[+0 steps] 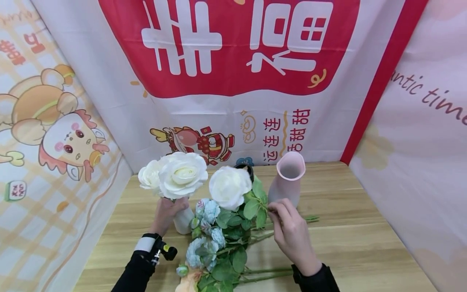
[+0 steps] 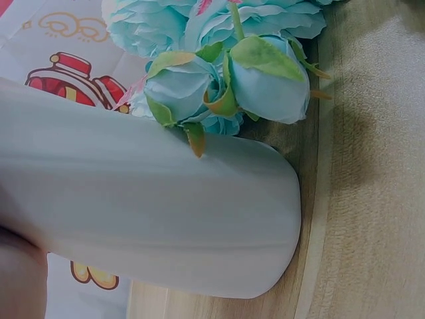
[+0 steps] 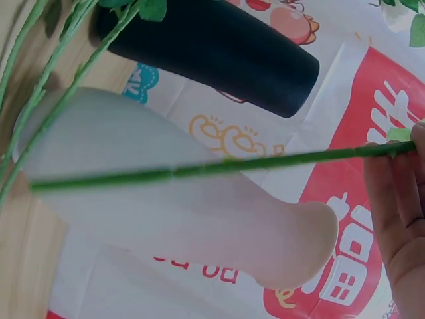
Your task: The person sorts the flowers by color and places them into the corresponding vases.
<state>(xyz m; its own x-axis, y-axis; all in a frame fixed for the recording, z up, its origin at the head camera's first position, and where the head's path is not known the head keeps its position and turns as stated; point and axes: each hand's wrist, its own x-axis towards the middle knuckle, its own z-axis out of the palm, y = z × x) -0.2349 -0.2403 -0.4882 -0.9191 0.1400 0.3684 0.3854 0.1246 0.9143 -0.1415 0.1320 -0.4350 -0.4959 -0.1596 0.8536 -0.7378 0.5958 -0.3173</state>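
Observation:
My left hand [image 1: 168, 213] grips a pale vase [image 1: 183, 221] near its neck, below two white roses [image 1: 182, 174] that stand over its mouth. In the left wrist view, the smooth vase [image 2: 153, 199] fills much of the picture, with blue buds [image 2: 269, 83] just beyond it. My right hand [image 1: 293, 229] pinches the green stem [image 3: 199, 170] of another white rose [image 1: 230, 188], close to its leaves. That bloom points left, above the flowers on the table. In the right wrist view, the stem's free end crosses in front of a pink-white vase [image 3: 166, 199].
At the back right stands a pink-rimmed vase [image 1: 288, 182]. A black vase [image 3: 219, 56] is mostly hidden behind the held rose in the head view. Blue flowers [image 1: 200, 249], a peach flower [image 1: 187, 281] and green stems lie across the wooden table [image 1: 350, 235]. Printed cloths hang around it.

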